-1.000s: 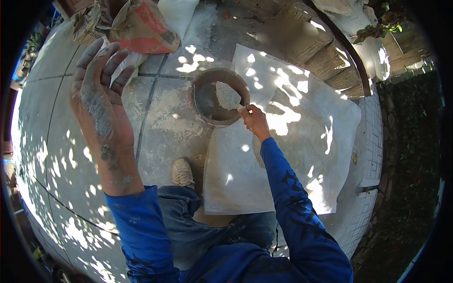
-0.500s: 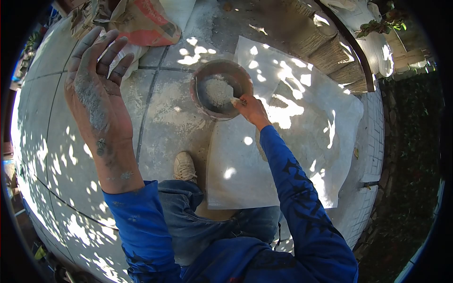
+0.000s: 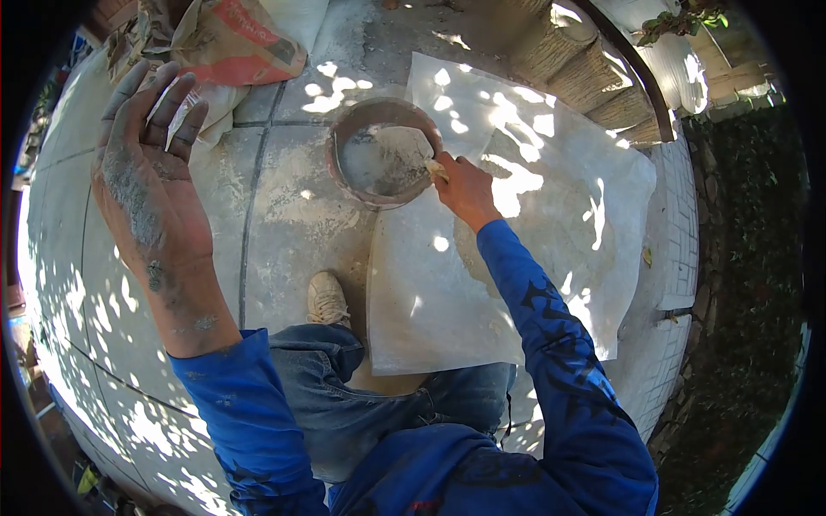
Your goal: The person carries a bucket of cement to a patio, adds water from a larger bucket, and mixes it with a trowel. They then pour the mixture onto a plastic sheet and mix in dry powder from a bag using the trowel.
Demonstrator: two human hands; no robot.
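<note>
So the round bowl (image 3: 383,163) sits on the paved floor (image 3: 292,232), half on the edge of a big pale sheet (image 3: 533,241) that spreads out to the right of it. Inside the bowl there's grey-white powdery stuff, looks like cement or plaster mix, smeared up the walls and piled a bit toward the far side. The right hand (image 3: 465,185) is at the bowl's right rim, fingers curled tight around a small light-coloured tool (image 3: 435,168) whose tip pokes into the bowl; can't really make out what the tool is, most of it is buried in the grip. The left hand (image 3: 151,185) is up in the air left of the bowl, wide open with fingers spread, holding nothing, its skin all dusted with grey. Behind it, up-left of the bowl, there's a crumpled orange and brown sack (image 3: 232,39), partly cut off by the frame edge. Below the bowl a pale shoe (image 3: 328,299) is planted on the floor, and the blue sleeves and jeans hide the sheet's near corner. Dappled sun makes the powder hard to read
</note>
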